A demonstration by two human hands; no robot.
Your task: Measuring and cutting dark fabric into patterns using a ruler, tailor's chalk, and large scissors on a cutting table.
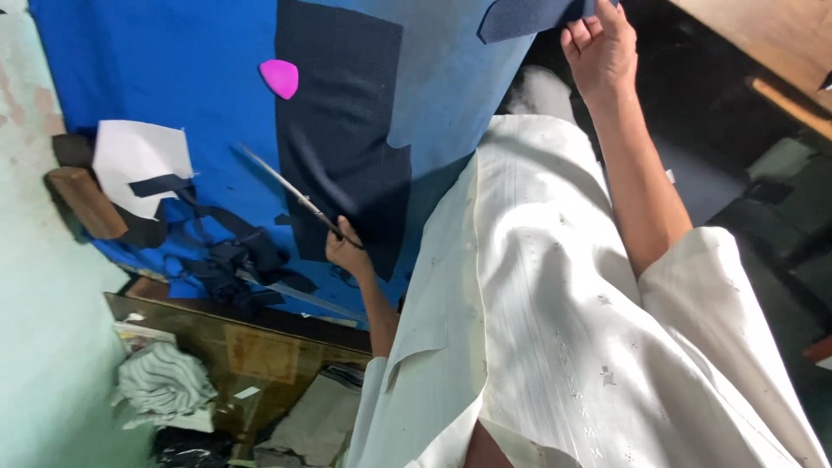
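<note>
My left hand [347, 251] grips the handles of long metal scissors [286, 189], whose blades point out over the blue cloth-covered table [156, 61]. A dark navy fabric panel [342, 130] lies flat on that table right beside the hand. A pink piece of tailor's chalk [279, 78] rests at the panel's edge. My right hand [602, 48] is raised away from the table and pinches a smaller navy fabric piece [529, 17] by its edge. My white shirt [555, 303] fills the lower right.
A white paper piece [139, 156], a wooden block [82, 204] and a heap of navy scraps [234, 260] lie at the table's left side. Below is a glass-topped surface [260, 347] with a striped cloth bundle [160, 386]. Dark floor [719, 104] is to the right.
</note>
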